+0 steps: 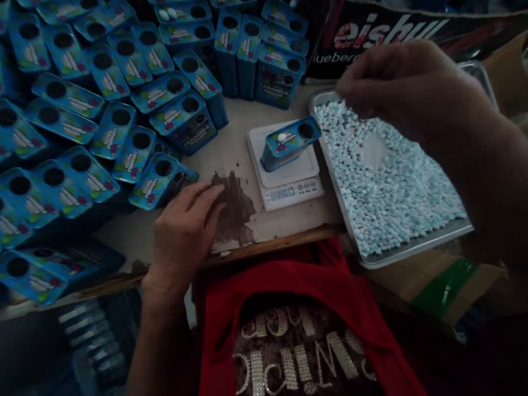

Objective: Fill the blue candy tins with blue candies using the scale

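A blue tin with a round hole in its lid stands on a small white digital scale; one white candy lies on the lid. My right hand hovers over the metal tray of pale blue and white candies, fingers pinched together near the tin; whether candies are in the fingers is hidden. My left hand rests flat on the worn white tabletop, fingers apart, holding nothing, close to a pile of blue tins.
Many identical blue tins are stacked across the left and back of the table. A dark printed carton stands behind the tray. Cardboard with green tape lies under the tray's near corner. More tins overhang the table's left front edge.
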The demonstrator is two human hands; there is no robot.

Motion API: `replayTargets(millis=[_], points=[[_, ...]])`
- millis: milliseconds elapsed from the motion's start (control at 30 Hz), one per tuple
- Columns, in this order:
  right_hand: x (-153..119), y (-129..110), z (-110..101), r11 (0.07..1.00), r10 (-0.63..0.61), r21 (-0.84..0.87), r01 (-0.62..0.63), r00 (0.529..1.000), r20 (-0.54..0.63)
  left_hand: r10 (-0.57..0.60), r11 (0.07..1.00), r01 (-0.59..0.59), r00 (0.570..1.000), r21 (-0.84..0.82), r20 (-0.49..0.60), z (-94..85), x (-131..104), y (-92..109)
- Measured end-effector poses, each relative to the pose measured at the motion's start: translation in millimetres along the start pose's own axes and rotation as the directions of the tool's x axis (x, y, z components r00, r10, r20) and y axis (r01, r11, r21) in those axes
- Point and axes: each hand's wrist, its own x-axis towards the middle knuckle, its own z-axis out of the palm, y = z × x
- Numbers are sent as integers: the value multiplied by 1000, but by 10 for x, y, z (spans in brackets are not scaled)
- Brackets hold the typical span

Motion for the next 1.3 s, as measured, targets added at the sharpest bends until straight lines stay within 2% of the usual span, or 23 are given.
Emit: replayTargets(millis=[67, 100, 200, 300, 367, 433, 500, 567, 633, 733, 867, 1000, 1100, 1167, 1300], points=[[-54, 316, -146, 952, 176, 277, -132, 974, -140, -21, 1000, 21, 1000, -5, -16, -52, 59, 37], [-94, 494, -215, 915, 255, 362, -179, 951, -175, -23, 1000, 23, 999, -8, -26, -82, 101, 68], [-282, 963, -355, 849, 388, 455, -268, 901, -195, -8, 998, 5, 998, -59, -57, -157, 253, 215], [-494, 1152, -380, 805, 433, 498, -322, 893, -122, -17, 992, 11, 999, -123, -51, -179, 420, 408], [-572, 1091, -361, 800, 425, 486, -353, 904, -43, -18, 993, 12, 998, -114, -52, -170, 550, 522], [-565, 924, -324, 828, 379, 427, -365, 924, 55, 16, 995, -25, 996, -97, -91, -153, 709, 602], [-487, 710, -266, 883, 288, 342, -321, 947, 143, 75, 992, -91, 984, -88, -164, -129, 893, 648], [-375, 502, -186, 934, 177, 274, -228, 964, 199, 116, 986, -136, 975, -94, -189, -99, 1082, 668], [-269, 331, -99, 965, 83, 226, -134, 972, 221, 110, 986, -125, 985, -110, -134, -66, 1242, 672], [-170, 167, 0, 979, 7, 195, -53, 974, 228, 48, 989, -47, 999, -141, 4, -29, 1387, 656], [-133, 95, 33, 972, -10, 230, -39, 978, 211, 3, 989, 12, 996, -150, 94, -10, 1461, 633], [-126, 68, 15, 989, -48, 148, 12, 969, 241, 14, 985, -1, 997, -174, 74, 36, 1565, 740], [-89, -5, 26, 991, -127, -9, 134, 958, 257, 47, 979, -32, 997, -203, 68, 83, 1631, 862], [-44, -75, 65, 959, -194, -149, 242, 940, 282, 40, 979, -28, 998, -202, 55, 83, 1612, 877], [68, -168, 194, 818, -285, -379, 433, 877, 386, -29, 988, 25, 999, -151, -21, -33, 1387, 694]])
